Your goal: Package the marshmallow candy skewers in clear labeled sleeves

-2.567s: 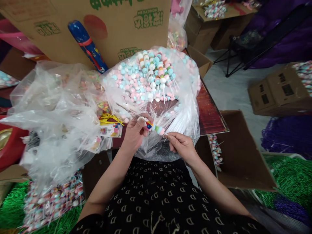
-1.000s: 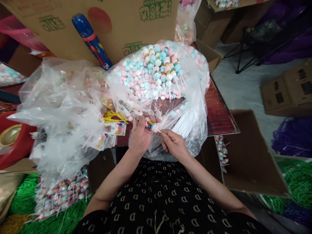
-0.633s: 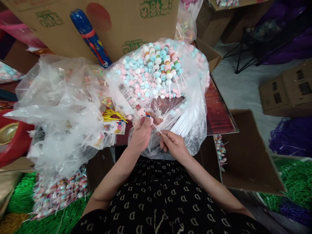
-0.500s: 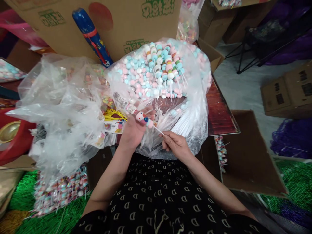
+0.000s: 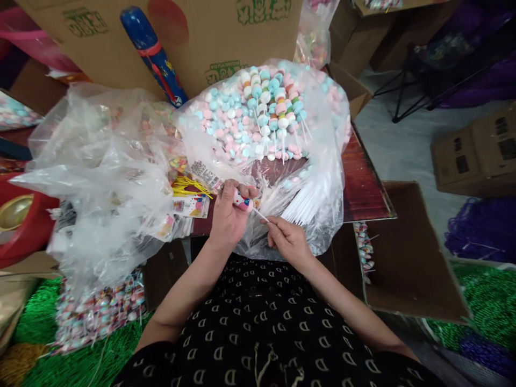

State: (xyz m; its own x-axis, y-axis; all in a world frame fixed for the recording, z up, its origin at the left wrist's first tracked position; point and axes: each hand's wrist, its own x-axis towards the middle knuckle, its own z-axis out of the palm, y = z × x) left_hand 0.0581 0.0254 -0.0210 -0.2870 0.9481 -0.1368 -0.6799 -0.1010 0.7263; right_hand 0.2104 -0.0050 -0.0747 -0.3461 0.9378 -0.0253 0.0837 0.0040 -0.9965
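A marshmallow candy skewer [image 5: 243, 202], in a clear wrapper printed with red and blue dots, is in my two hands over the near table edge. My left hand [image 5: 226, 219] is closed around its wrapped upper part, and the fingers hide most of that end. Lower down, my right hand [image 5: 289, 237] pinches the white stick [image 5: 260, 215]. Just beyond, several bare candy skewers [image 5: 278, 105] lie on a big clear bag of pastel candies [image 5: 226, 121]. Loose white sticks [image 5: 308, 201] lie in plastic by my right hand. Yellow twist ties [image 5: 189, 186] and printed wrappers [image 5: 189, 206] sit left of my left hand.
A cardboard box [image 5: 226, 32] stands behind the bags, with a blue tube [image 5: 155, 59] before it. Crumpled clear plastic bags [image 5: 105, 188] cover the left side. An open carton [image 5: 415, 258] with wrapped skewers is at lower right; more wrapped skewers [image 5: 100, 312] lie at lower left.
My left hand has gone from open beneath the wrapped candy to closed around it. The wrapper's top end is now hidden in the fingers. My right hand keeps its pinch on the stick.
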